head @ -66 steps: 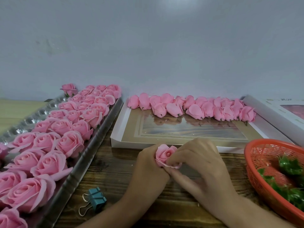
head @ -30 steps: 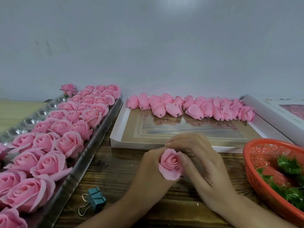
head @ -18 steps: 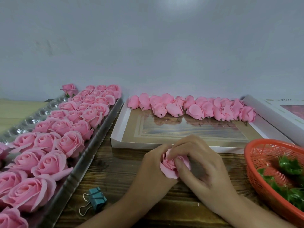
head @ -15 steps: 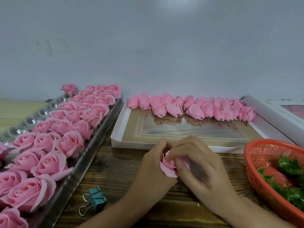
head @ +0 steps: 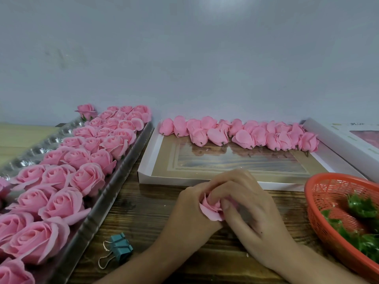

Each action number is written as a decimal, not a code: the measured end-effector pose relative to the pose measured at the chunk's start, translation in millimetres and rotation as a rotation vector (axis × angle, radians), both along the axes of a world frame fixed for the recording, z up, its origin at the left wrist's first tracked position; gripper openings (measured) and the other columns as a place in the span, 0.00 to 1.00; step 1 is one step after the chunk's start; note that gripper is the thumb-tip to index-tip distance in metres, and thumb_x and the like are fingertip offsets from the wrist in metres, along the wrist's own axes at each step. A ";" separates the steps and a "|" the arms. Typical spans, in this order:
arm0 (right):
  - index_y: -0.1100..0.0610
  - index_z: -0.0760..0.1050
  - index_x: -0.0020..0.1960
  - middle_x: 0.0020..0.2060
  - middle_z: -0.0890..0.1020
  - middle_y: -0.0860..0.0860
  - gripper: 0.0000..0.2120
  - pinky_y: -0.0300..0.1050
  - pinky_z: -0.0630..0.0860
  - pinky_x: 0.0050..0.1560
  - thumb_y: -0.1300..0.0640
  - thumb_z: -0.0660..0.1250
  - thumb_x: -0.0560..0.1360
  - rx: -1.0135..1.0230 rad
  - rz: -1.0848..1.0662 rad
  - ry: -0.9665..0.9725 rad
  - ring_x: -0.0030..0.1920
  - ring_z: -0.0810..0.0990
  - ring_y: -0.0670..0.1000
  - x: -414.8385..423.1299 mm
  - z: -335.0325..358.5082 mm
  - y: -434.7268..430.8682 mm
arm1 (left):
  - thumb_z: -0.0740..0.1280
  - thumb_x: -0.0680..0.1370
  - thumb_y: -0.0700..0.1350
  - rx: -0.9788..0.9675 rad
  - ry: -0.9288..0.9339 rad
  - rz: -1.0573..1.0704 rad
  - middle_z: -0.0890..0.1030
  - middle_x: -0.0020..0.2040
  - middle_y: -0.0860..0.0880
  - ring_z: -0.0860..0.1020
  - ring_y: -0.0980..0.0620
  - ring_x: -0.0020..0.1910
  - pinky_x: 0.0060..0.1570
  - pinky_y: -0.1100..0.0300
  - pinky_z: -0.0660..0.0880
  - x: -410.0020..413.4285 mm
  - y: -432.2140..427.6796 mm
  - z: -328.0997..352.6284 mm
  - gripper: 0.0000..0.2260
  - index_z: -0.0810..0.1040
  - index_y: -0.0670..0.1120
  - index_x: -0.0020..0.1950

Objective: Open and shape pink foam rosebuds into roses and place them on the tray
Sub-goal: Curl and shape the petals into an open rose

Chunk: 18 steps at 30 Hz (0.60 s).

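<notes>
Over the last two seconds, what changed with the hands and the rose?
On the rose, the right hand shifted its fingers from a lower petal up over the top, hiding most of it. The left hand kept gripping it from the left. The tray, buds, clip and basket stayed put.

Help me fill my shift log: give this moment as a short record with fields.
work piece: pink rose, gripped by left hand and right hand above the table
tray: left side, rows of opened roses
box: closed rosebuds along far edge
basket: orange, right, holds green pieces
loose item: teal binder clip near tray
</notes>
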State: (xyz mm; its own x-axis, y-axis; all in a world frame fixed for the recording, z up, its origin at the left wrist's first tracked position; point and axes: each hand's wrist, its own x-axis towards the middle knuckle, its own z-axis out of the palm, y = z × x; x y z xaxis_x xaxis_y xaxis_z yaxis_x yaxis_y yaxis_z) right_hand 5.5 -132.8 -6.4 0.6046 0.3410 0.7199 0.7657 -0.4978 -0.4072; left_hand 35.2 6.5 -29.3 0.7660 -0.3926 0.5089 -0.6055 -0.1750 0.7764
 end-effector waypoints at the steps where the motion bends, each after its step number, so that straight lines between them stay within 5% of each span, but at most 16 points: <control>1: 0.57 0.77 0.43 0.49 0.78 0.43 0.10 0.46 0.71 0.51 0.64 0.58 0.76 -0.008 0.007 0.000 0.52 0.77 0.47 -0.3 -0.1 -0.3 | 0.72 0.71 0.37 0.012 0.007 -0.002 0.77 0.33 0.69 0.76 0.72 0.37 0.36 0.80 0.68 0.2 0.1 -0.9 0.18 0.72 0.60 0.35; 13: 0.55 0.80 0.45 0.45 0.75 0.42 0.06 0.40 0.70 0.51 0.56 0.65 0.76 0.042 0.025 0.051 0.49 0.76 0.45 0.2 -0.6 0.2 | 0.68 0.71 0.41 0.048 0.126 0.031 0.77 0.31 0.66 0.75 0.69 0.33 0.33 0.76 0.70 -3.5 0.2 1.3 0.13 0.73 0.54 0.29; 16: 0.55 0.79 0.45 0.46 0.76 0.41 0.03 0.40 0.70 0.51 0.57 0.67 0.76 0.040 0.044 0.067 0.50 0.76 0.44 0.7 -0.8 0.6 | 0.66 0.69 0.34 0.001 0.216 0.089 0.77 0.32 0.68 0.75 0.69 0.33 0.32 0.75 0.71 -4.8 4.6 -0.2 0.23 0.75 0.66 0.35; 18: 0.55 0.79 0.45 0.46 0.78 0.40 0.04 0.41 0.70 0.51 0.58 0.66 0.76 0.054 0.056 0.078 0.50 0.77 0.45 1.5 -1.3 0.7 | 0.67 0.69 0.37 0.042 0.218 0.040 0.77 0.33 0.67 0.76 0.68 0.35 0.34 0.74 0.72 -1.3 1.5 -1.4 0.15 0.75 0.58 0.33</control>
